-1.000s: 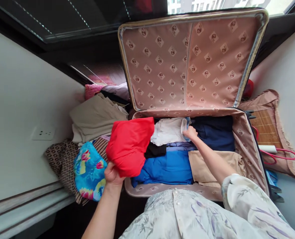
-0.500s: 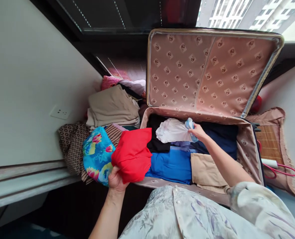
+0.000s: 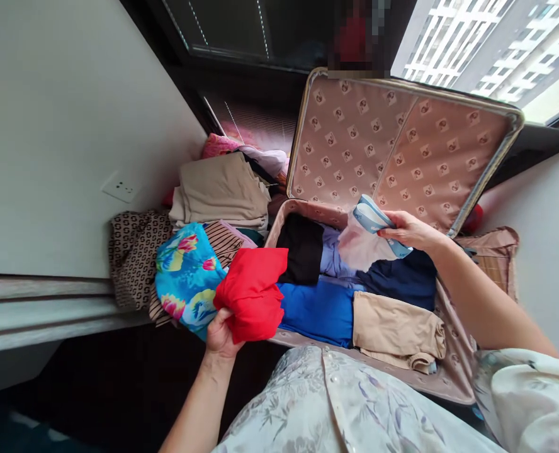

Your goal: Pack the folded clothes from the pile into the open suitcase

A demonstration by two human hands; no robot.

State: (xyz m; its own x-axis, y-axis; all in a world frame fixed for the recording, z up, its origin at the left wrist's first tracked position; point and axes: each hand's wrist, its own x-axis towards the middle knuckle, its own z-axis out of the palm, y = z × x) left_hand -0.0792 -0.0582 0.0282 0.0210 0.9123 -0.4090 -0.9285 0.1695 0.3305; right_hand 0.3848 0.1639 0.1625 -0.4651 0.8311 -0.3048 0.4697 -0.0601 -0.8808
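Note:
My left hand (image 3: 219, 336) grips a folded red garment (image 3: 252, 292) over the near left corner of the open suitcase (image 3: 449, 377). My right hand (image 3: 409, 229) holds a white garment with a light blue band (image 3: 367, 236) lifted above the suitcase's contents. Inside lie a black piece (image 3: 303, 246), a bright blue garment (image 3: 317, 309), a lilac one (image 3: 330, 257), a navy one (image 3: 402, 283) and a beige one (image 3: 397, 327). The patterned lid (image 3: 378, 145) stands upright behind.
Left of the suitcase is a heap of clothes: a bright floral piece (image 3: 185, 277), a striped one (image 3: 223, 236), folded beige fabric (image 3: 223, 189) and a brown patterned cloth (image 3: 133, 251). A white wall with a socket (image 3: 121, 187) is at left. A bamboo mat (image 3: 491, 258) lies at right.
My right hand has lifted the white garment out of the suitcase, up and to the right. The left hand has drawn the red garment slightly nearer. The view has shifted left.

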